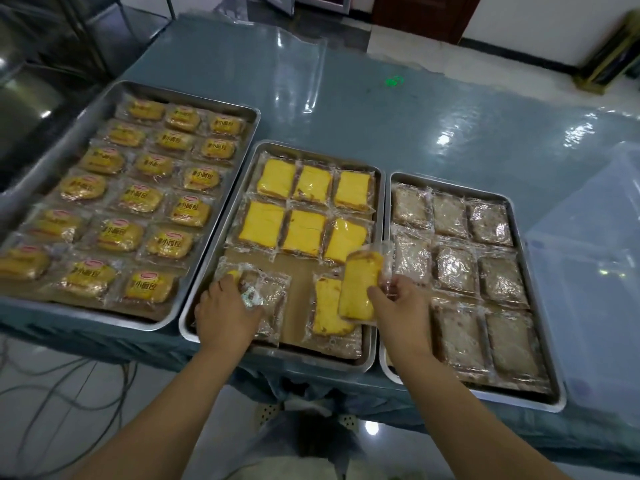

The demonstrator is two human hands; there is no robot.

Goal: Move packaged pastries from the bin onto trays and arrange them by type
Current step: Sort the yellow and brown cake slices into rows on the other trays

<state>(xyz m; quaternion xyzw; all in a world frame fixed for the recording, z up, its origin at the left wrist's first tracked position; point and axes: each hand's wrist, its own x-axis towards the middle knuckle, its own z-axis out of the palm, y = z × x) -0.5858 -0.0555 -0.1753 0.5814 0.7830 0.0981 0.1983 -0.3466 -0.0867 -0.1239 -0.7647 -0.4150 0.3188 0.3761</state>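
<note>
Head view: the right hand pinches a wrapped yellow cake slice by its near right edge and holds it lifted over the near right corner of the middle tray. The slice reaches away from the fingers towards the far side, its long axis running near to far with a slight lean. Just left of those fingers and partly beneath the held packet, another yellow slice lies flat, pointing the same way. Beyond the fingertips, six yellow slices fill two rows.

The left hand has its fingers curled down onto a clear-wrapped packet at the tray's near left. Bare paper shows between that packet and the lying slice.

I judge the right hand is nearer the open spot, so setting down means lowering the slice beside its neighbour, parallel to it.

The buns in the left tray read "小面包" under a red oval logo too small to read. The brown slices in the right tray show no writing. A clear bin stands on the bench, right of all the fingers.
</note>
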